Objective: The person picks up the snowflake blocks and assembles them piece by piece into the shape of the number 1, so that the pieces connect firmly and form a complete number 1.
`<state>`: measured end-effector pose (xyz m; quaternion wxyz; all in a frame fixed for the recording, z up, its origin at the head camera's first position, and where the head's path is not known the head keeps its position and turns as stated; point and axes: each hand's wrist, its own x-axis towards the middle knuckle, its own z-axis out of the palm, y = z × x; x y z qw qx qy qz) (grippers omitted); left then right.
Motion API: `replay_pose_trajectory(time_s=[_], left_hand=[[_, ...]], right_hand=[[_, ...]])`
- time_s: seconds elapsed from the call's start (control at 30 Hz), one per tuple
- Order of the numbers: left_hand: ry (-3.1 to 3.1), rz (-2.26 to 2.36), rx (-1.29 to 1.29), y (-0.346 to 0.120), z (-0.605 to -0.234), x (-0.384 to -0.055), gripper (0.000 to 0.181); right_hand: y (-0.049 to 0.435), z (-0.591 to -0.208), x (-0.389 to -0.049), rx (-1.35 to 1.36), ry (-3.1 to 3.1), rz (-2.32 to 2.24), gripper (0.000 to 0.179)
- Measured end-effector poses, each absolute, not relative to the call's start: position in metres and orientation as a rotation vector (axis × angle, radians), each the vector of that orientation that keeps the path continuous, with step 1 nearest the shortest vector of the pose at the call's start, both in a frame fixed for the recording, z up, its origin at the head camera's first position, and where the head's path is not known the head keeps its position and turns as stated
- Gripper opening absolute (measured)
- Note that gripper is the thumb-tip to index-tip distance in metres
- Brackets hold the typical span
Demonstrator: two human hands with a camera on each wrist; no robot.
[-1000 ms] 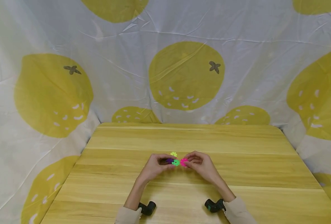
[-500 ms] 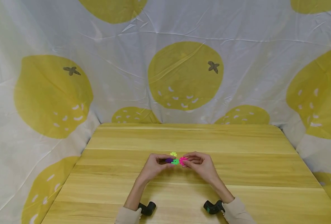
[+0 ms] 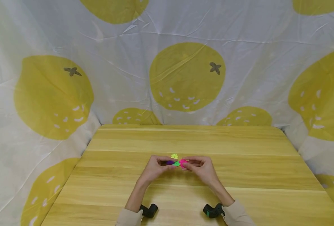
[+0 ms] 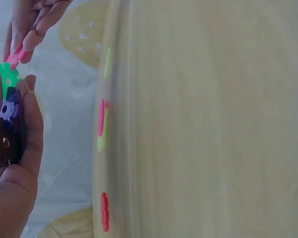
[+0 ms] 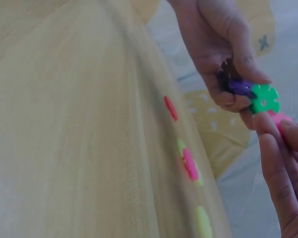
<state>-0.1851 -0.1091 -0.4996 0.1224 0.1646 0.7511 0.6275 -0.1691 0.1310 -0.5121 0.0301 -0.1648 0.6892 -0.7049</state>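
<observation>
Both hands meet over the middle of the table. My left hand (image 3: 154, 169) holds a short chain of notched plastic snowflake discs between thumb and fingers. In the right wrist view the chain runs from a dark brown disc (image 5: 230, 68) through a purple disc (image 5: 241, 87) to a green disc (image 5: 265, 98); the brown end is partly hidden in the palm. My right hand (image 3: 205, 169) pinches a pink disc (image 3: 182, 163) by thumb and fingertips. The pink disc's edge is right at the green disc's outer rim, overlapping it in the wrist views.
A yellow disc (image 3: 174, 156) shows just beyond the hands. In the left wrist view a red disc (image 4: 105, 211), another pink disc (image 4: 102, 118) and yellow-green discs lie on the wooden table (image 4: 213, 124). A lemon-print curtain (image 3: 127, 62) hangs behind and at the sides.
My right hand has moved left, bringing the pink disc from beside the green disc up against it. The green disc has tilted and looks narrower. My left hand stays nearly in place.
</observation>
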Motion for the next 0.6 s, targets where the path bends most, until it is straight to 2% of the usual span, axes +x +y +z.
replay_pose_trajectory(time_s=[0.43,0.6], left_hand=[[2.202,1.783,0.487,-0.1081,-0.4960,-0.1860,0.021],[2.192,1.724,0.511,-0.1094,-0.4964,-0.1857,0.028]], right_hand=[[0.1266,-0.5105,-0.1691,-0.414,2.149,-2.133,0.025],[0.1289,-0.5110,-0.1689,-0.383,2.119,-2.104,0.029]])
